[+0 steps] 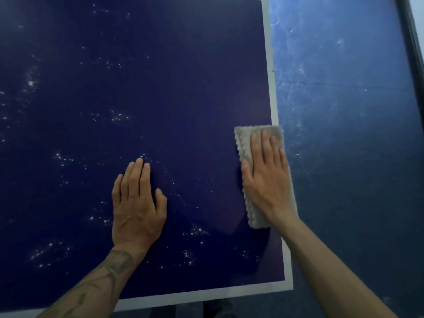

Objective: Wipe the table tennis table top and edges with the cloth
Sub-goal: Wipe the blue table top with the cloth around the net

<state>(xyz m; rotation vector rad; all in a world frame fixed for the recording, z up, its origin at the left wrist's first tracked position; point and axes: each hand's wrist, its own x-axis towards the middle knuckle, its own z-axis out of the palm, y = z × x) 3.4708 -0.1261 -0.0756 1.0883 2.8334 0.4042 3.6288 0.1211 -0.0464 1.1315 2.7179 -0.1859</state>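
The dark blue table tennis table top (160,76) fills most of the view, speckled with white dust spots. A white line (270,76) borders its right side and near edge. A folded grey cloth (246,143) lies on the table's right edge, lengthwise along the white line. My right hand (267,180) presses flat on the cloth, fingers together and pointing away from me. My left hand (137,203) rests flat and bare on the table surface, to the left of the cloth and apart from it.
A scuffed blue floor (344,111) lies beyond the table's right edge. A dark vertical frame (410,42) runs along the far right. The table's near right corner (289,285) sits close to me.
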